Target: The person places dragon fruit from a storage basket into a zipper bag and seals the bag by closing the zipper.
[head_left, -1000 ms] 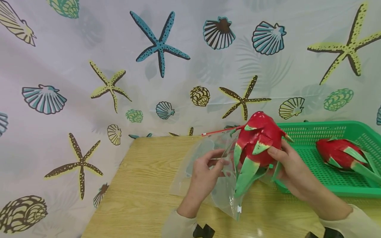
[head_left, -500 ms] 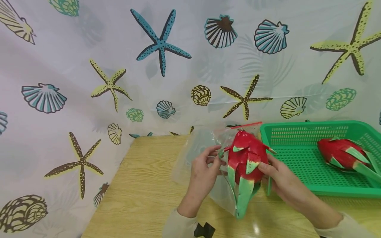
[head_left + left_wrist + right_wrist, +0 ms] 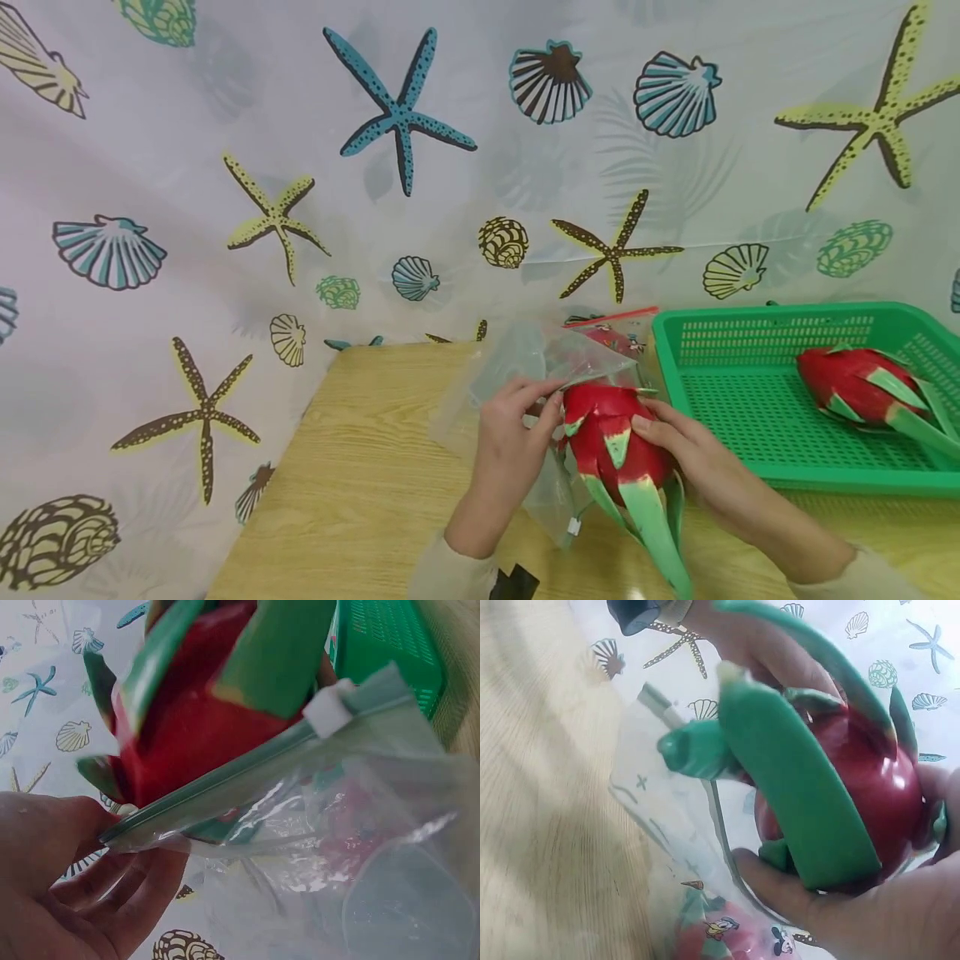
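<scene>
A red dragon fruit (image 3: 626,442) with long green scales is held in my right hand (image 3: 712,467), its thumb on top. My left hand (image 3: 510,454) pinches the edge of a clear zip bag (image 3: 547,492) between thumb and fingers. In the head view, the fruit's far end meets the bag's mouth, where the plastic covers its tip. The left wrist view shows the bag's green zip strip (image 3: 225,780) running across the fruit, with a white slider (image 3: 328,712) near its end. The right wrist view shows the green scales (image 3: 795,780) up close.
A green plastic basket (image 3: 750,477) stands at the right with a second dragon fruit (image 3: 862,383) in it. Beside the basket lies a red-topped bag with cartoon prints (image 3: 611,329). A wooden table (image 3: 352,467) lies below, before a shell-printed cloth (image 3: 450,208).
My right hand has lowered the dragon fruit toward me, tipping its far end down to the bag's mouth. My left hand has stayed at the bag's edge, and the plastic now overlaps the fruit's tip.
</scene>
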A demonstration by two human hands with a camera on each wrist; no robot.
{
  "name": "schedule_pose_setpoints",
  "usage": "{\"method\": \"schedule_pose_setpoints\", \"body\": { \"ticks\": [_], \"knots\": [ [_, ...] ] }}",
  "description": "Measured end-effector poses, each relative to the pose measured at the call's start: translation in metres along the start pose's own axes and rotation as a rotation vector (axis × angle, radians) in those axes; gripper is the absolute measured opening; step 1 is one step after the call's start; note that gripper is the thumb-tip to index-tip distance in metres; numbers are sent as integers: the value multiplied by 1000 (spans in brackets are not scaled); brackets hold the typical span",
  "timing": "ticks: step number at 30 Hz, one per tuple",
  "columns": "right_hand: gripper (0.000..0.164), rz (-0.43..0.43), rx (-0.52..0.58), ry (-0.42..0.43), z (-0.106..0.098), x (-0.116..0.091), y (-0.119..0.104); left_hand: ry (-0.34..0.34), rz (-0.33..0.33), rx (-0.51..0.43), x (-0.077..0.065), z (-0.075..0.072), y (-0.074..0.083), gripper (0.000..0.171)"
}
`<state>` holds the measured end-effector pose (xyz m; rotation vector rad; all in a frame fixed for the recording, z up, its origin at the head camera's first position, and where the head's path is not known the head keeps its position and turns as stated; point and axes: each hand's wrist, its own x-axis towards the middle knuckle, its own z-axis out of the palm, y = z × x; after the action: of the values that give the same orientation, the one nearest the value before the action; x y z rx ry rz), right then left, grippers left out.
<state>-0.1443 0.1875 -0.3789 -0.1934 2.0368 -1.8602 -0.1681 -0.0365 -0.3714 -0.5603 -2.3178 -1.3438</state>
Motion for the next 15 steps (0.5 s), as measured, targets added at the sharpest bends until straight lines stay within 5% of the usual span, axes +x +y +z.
{"method": "schedule_pose_setpoints", "body": {
  "ticks": [4,10,15],
  "knots": [
    [68,-2,87,7,1,3,1,-19,40,22,-3,-1,3,19],
    [72,37,255,19,-1,10,9,-109,-7,-68,-11,3,9,31],
    [66,73,386,22,-7,14,18,-107,42,39,-18,8,10,53]
  ]
}}
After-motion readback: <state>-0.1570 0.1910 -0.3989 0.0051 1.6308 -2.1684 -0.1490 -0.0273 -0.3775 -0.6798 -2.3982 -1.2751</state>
